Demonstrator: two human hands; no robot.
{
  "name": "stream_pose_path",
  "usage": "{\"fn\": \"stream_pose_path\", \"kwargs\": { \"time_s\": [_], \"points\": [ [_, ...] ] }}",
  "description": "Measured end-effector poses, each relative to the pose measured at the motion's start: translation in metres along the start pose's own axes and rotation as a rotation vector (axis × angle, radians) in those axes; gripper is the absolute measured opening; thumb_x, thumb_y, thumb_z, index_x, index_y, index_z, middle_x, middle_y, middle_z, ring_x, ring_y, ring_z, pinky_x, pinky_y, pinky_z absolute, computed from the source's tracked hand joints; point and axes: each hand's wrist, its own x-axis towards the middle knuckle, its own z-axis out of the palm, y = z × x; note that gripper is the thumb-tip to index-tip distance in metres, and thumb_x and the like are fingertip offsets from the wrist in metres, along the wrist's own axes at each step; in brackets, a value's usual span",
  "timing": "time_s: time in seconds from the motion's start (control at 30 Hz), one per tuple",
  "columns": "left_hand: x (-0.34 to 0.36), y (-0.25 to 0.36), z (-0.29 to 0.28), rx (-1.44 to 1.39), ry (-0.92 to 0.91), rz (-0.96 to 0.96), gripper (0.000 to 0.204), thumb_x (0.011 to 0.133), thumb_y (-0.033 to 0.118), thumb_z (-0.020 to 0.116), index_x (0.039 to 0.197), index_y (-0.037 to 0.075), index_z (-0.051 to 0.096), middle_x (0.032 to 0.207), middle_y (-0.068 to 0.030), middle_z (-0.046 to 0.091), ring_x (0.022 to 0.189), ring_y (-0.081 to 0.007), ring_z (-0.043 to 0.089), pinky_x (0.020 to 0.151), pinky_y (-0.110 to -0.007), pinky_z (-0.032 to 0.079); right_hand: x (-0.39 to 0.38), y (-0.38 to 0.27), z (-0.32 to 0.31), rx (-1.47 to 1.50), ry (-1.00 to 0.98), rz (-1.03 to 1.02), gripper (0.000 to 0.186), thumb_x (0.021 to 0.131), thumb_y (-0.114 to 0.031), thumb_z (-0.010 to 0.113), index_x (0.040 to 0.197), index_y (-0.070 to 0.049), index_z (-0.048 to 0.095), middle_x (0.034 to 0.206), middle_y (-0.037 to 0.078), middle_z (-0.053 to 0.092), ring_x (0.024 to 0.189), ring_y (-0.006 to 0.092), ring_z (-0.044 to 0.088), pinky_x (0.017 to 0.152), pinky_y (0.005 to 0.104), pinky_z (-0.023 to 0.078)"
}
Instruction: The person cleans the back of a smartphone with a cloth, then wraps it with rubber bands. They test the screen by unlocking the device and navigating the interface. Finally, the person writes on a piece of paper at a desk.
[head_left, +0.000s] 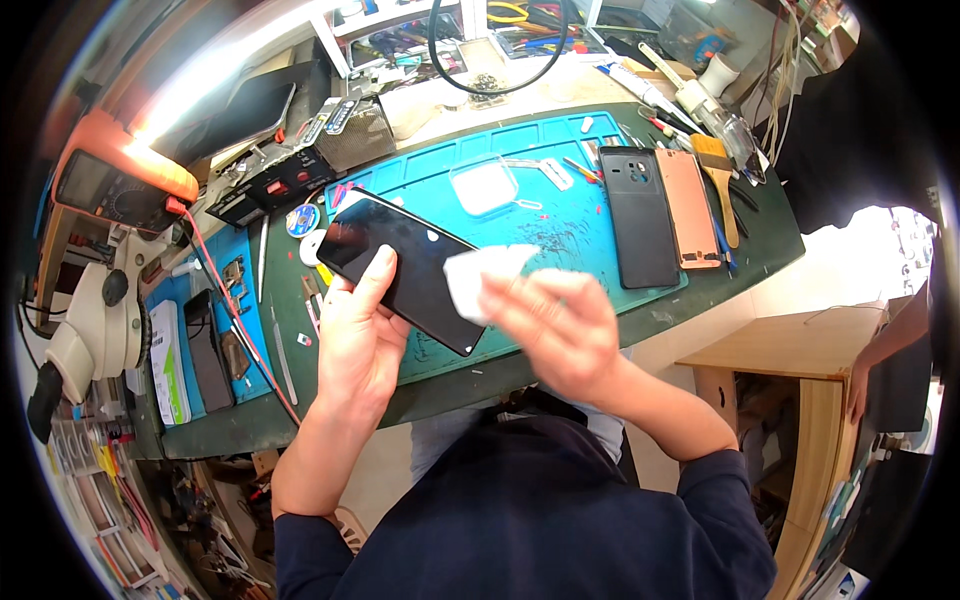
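Remotely, I had the left hand [357, 345] clamped on the phone [418, 285] (screen-up for access, I guess), the right hand [562, 332] pinching a wipe [464, 284].

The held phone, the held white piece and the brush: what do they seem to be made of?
Phone: probably a glass face, glossy black, because it reflects light. White piece: perhaps tissue or thin cloth, matte and limp-looking; blur leaves it open. Brush: likely a wooden handle, smooth, judging by its yellow-brown colour.
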Motion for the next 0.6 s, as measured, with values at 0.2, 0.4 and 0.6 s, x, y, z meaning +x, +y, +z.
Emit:
{"fn": "stream_pose_path", "kwargs": {
  "time_s": [0.2,0.4,0.6],
  "points": [
    [0.003,-0.003,0.0,-0.012,0.002,-0.007,0.025,0.098,0.011,0.063,0.122,0.007,0.057,0.117,-0.0066,0.067,0.108,-0.0184,0.066,0.096,-0.038,0.054,-0.003,-0.021,0.001,0.045,0.036,-0.04,0.033,0.073,-0.009,0.067,0.104,-0.003,0.075,0.115,0.008,0.072,0.086,0.0166,0.06,0.072,0.0293,0.048],
    [-0.001,-0.004,0.001,-0.003,0.033,-0.016,0.023,0.098,0.011,0.063,0.12,0.008,0.057,0.115,-0.0061,0.068,0.108,-0.0183,0.066,0.096,-0.038,0.054,0.005,0.002,-0.003,0.004,0.028,0.035,0.035,0.071,-0.007,0.067,0.105,-0.002,0.074,0.115,0.009,0.072,0.085,0.018,0.06,0.072,0.0293,0.048],
    [-0.001,-0.005,0.007,0.0,0.021,0.001,0.021,0.098,0.011,0.063,0.118,0.008,0.059,0.113,-0.0046,0.068,0.106,-0.0172,0.067,0.095,-0.037,0.055,-0.004,-0.012,-0.001,0.037,-0.012,-0.075,0.035,0.073,-0.01,0.068,0.107,-0.003,0.074,0.118,0.007,0.071,0.086,0.0158,0.06,0.07,0.028,0.048]
  ]
}}
